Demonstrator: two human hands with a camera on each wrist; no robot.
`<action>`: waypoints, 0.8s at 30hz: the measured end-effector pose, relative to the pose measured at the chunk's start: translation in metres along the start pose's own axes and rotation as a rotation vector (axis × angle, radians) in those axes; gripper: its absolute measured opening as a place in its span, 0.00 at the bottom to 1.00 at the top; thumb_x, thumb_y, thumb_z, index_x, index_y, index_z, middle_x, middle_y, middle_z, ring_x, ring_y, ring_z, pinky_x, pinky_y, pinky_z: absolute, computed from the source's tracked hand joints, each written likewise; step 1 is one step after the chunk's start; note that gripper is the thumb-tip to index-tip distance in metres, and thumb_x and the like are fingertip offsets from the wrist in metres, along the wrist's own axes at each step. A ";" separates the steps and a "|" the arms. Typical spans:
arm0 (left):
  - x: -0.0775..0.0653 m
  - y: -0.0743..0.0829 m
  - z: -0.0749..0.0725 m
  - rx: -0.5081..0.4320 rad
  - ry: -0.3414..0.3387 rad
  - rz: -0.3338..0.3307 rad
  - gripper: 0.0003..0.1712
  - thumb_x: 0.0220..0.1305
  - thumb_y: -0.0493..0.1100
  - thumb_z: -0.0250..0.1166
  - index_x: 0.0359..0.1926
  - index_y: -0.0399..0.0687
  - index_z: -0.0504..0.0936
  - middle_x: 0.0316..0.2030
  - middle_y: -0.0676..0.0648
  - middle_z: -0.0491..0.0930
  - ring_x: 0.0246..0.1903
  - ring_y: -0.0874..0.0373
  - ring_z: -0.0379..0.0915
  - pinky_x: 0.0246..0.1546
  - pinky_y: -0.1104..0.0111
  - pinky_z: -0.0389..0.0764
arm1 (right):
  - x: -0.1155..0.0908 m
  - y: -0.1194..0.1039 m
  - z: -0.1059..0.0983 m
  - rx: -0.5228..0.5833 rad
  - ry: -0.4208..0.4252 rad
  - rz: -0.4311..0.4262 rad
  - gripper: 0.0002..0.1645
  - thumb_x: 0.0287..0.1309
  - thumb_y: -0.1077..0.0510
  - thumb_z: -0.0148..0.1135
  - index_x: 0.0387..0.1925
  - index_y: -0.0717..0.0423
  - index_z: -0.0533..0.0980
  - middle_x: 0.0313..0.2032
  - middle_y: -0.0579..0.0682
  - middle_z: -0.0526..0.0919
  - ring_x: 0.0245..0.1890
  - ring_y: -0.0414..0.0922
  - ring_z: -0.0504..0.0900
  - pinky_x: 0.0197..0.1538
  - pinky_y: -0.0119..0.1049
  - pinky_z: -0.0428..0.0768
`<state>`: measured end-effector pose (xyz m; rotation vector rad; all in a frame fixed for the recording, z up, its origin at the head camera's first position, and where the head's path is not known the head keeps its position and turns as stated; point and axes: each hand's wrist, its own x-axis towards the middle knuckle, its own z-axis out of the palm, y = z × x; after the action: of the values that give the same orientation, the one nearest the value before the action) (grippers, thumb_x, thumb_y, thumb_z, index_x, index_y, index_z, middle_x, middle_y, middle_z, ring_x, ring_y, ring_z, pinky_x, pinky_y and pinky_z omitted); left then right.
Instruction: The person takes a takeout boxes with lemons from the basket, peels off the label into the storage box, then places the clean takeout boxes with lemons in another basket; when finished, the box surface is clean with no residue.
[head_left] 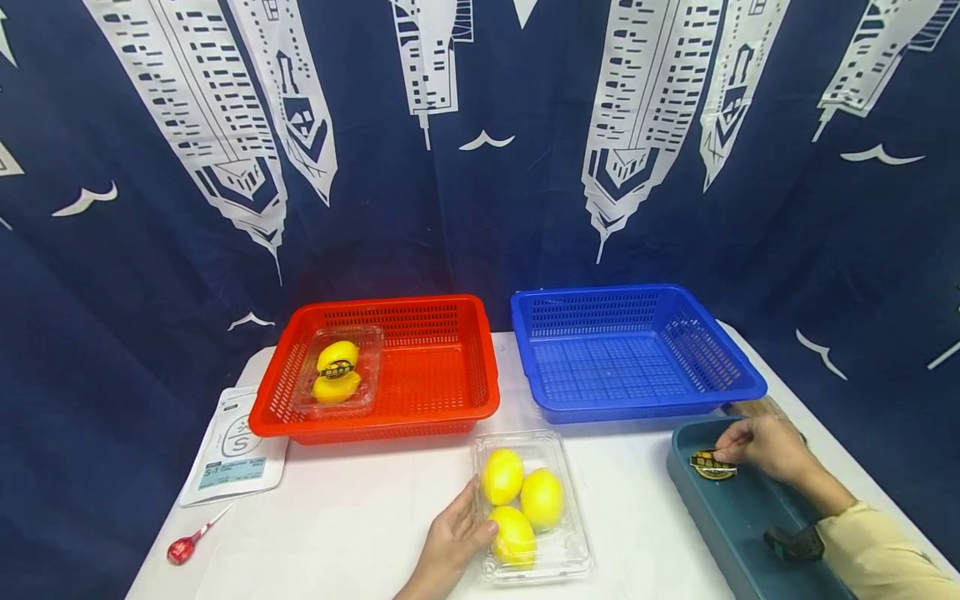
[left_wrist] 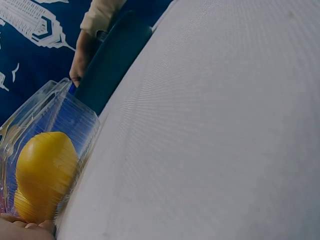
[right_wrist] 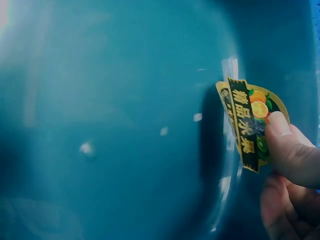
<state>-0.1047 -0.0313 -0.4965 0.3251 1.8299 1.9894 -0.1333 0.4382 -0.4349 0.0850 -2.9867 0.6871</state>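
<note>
A clear plastic clamshell box [head_left: 573, 533] lies on the white table with three lemons [head_left: 542, 500] inside. My left hand [head_left: 450, 546] grips its left side, thumb over the edge; in the left wrist view only curled fingers [left_wrist: 30, 227] show beneath the box. Over the far end of a teal tray [head_left: 705, 521], my right hand [head_left: 772, 454] pinches black-and-gold fruit stickers [right_wrist: 245, 120] between thumb and fingers. They carry printed fruit and characters, and appear to overlap; how many cannot be told.
Behind stand a red basket [head_left: 472, 375] and a blue basket [head_left: 645, 408]. In the red one sits another clear box [head_left: 367, 392] with lemons and a similar sticker [head_left: 337, 369]. At left lie a white pouch [head_left: 232, 450] and a red lollipop [head_left: 183, 548].
</note>
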 end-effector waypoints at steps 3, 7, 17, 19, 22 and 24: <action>0.000 -0.001 0.000 -0.005 -0.009 0.010 0.46 0.69 0.47 0.58 0.74 0.29 0.43 0.75 0.31 0.43 0.74 0.36 0.44 0.69 0.62 0.60 | -0.001 0.002 0.004 -0.011 0.010 0.021 0.07 0.41 0.60 0.76 0.20 0.55 0.82 0.20 0.44 0.84 0.18 0.27 0.69 0.22 0.27 0.68; -0.001 -0.001 0.000 -0.010 -0.018 0.018 0.46 0.69 0.47 0.57 0.74 0.29 0.43 0.75 0.31 0.43 0.74 0.36 0.44 0.69 0.64 0.61 | -0.004 0.004 0.012 -0.001 0.030 0.034 0.06 0.42 0.61 0.75 0.21 0.55 0.82 0.20 0.44 0.84 0.19 0.27 0.70 0.22 0.27 0.70; -0.002 -0.001 -0.001 -0.004 -0.009 0.025 0.46 0.68 0.46 0.58 0.74 0.28 0.44 0.74 0.30 0.44 0.73 0.35 0.44 0.69 0.65 0.62 | -0.004 0.002 0.020 -0.018 0.042 0.079 0.06 0.45 0.60 0.74 0.25 0.56 0.83 0.23 0.45 0.86 0.20 0.29 0.75 0.22 0.27 0.72; -0.001 -0.001 0.000 -0.001 -0.006 0.023 0.46 0.68 0.46 0.58 0.74 0.28 0.44 0.74 0.30 0.43 0.73 0.35 0.44 0.69 0.64 0.61 | -0.003 0.002 0.020 -0.022 0.025 0.087 0.08 0.44 0.59 0.75 0.27 0.56 0.83 0.23 0.45 0.86 0.21 0.29 0.75 0.23 0.28 0.72; 0.000 -0.002 0.000 0.008 -0.002 0.019 0.46 0.69 0.47 0.58 0.74 0.29 0.44 0.75 0.31 0.43 0.73 0.36 0.45 0.69 0.63 0.61 | -0.002 0.004 0.020 -0.026 -0.007 0.096 0.13 0.39 0.57 0.78 0.30 0.58 0.84 0.25 0.45 0.86 0.22 0.30 0.75 0.24 0.27 0.72; 0.001 -0.003 0.000 0.016 0.002 0.014 0.45 0.69 0.47 0.58 0.74 0.29 0.44 0.75 0.32 0.44 0.73 0.36 0.45 0.69 0.62 0.61 | -0.002 0.004 0.020 -0.032 -0.028 0.100 0.17 0.36 0.57 0.79 0.31 0.59 0.83 0.26 0.45 0.85 0.24 0.31 0.74 0.24 0.27 0.72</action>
<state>-0.1053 -0.0311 -0.4993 0.3419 1.8506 1.9858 -0.1331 0.4335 -0.4547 -0.0567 -3.0454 0.6526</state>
